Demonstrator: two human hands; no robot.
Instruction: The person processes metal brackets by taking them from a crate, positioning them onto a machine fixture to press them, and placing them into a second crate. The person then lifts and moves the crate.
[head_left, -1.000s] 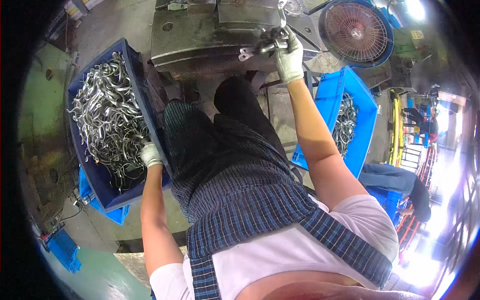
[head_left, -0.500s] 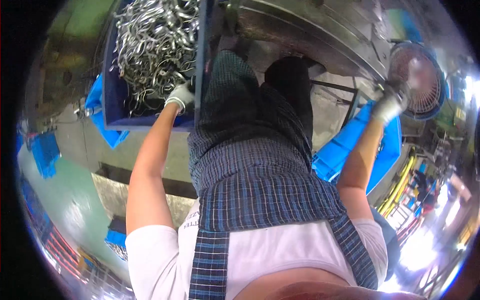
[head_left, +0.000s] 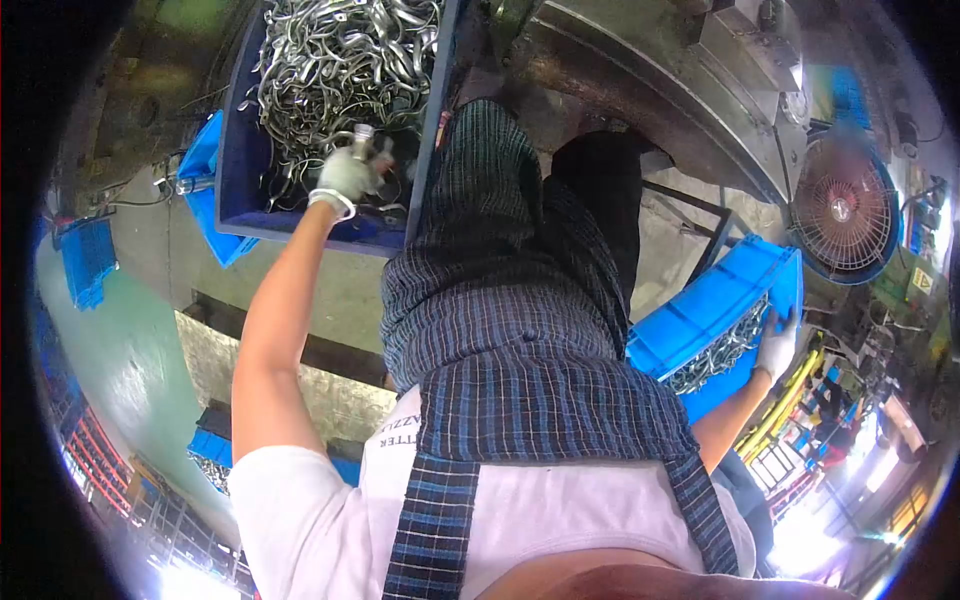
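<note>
My left hand [head_left: 347,176], in a whitish work glove, is over the near part of a dark blue bin [head_left: 228,180] heaped with shiny curved metal parts [head_left: 345,65]. Its fingers are blurred but look closed around one curved metal part [head_left: 363,136]. On the other side, my right hand [head_left: 777,345], also gloved, reaches in at the outer side of a bright blue crate [head_left: 690,310]. Its fingers are stretched and somewhat apart, with nothing visible in them. More of the curved metal parts [head_left: 725,352] lie inside that crate.
Machine metalwork [head_left: 660,90] runs in front of my legs. A round caged fan [head_left: 842,210] stands at the right, beyond the crate. A dark metal frame [head_left: 690,205] is beside the crate. Another blue crate [head_left: 205,195] sits left of the bin.
My right hand has come down from in front of the fan to the blue crate. My left hand has risen from the pile's edge inside the bin. The view has shifted slightly.
</note>
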